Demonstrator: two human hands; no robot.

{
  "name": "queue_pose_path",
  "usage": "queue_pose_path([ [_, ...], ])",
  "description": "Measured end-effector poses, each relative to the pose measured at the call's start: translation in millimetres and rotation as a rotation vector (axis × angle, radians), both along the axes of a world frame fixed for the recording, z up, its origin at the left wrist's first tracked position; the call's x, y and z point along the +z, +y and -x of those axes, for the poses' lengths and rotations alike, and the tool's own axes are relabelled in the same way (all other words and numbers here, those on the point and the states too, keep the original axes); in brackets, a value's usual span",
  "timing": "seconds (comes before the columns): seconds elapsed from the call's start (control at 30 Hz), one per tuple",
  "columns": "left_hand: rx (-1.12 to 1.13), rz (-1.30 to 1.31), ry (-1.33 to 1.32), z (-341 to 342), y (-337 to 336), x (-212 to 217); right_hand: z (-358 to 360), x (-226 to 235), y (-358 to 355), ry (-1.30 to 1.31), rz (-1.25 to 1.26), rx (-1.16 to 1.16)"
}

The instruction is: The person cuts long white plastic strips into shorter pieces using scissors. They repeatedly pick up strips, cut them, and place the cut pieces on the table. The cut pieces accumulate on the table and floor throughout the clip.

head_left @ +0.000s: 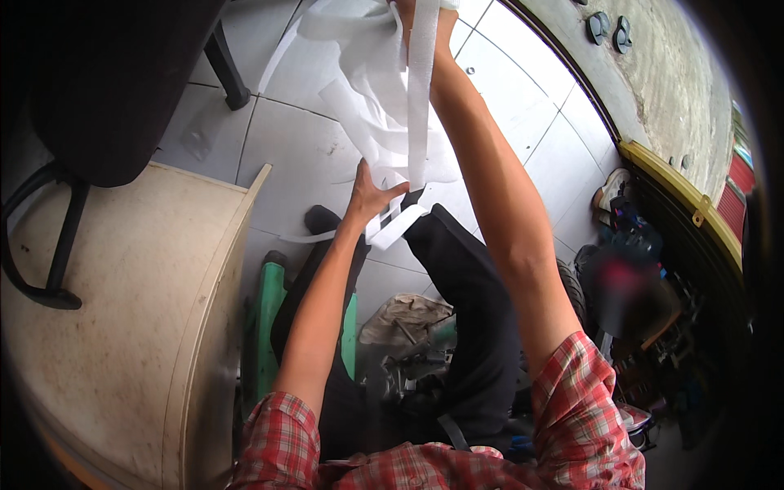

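Observation:
A loose bundle of white foam strips [369,57] hangs in long loops in front of me, above the tiled floor. At the upper edge my right hand [446,28] is raised at arm's length and closed on the top of the strips, which partly hide its fingers. One flat strip hangs straight down from it. Lower down, my left hand [369,196] is round the lower part of the bundle, its thumb stretched to the right across the strips and its other fingers mostly hidden. Below it, loose ends fold over near my knees, and one thin end trails left.
A cream wooden table [114,269] with a raised edge stands close on my left, a black chair [106,98] beyond it. A green stool [271,306] is under me. To the right are a yellow door rail [686,196], shoes [611,192] and clutter. Sandals [599,28] lie outside.

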State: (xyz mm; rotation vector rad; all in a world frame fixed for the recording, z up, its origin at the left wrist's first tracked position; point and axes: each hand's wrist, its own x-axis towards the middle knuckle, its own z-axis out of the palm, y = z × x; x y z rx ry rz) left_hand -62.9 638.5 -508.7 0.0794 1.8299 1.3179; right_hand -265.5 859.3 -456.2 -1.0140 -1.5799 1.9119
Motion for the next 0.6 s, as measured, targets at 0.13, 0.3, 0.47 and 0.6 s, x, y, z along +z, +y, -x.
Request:
queue_pose_path([
  [0.13,0.203,0.037,-0.333,3.4,20.6,26.4,29.5,47.6,12.0,-0.028,-0.306,0.007],
  [0.3,0.594,-0.145,-0.21,58.8,29.2,78.7,8.3,67.8,66.2,-0.59,-0.792,0.204],
  [0.47,0.867,-0.354,-0.26,128.0,46.3,182.9,-51.2,170.9,36.6,-0.224,-0.642,0.056],
  [0.6,0.749,-0.618,-0.334,148.1,66.7,259.1,-76.6,222.0,1.8,-0.073,-0.569,-0.003],
])
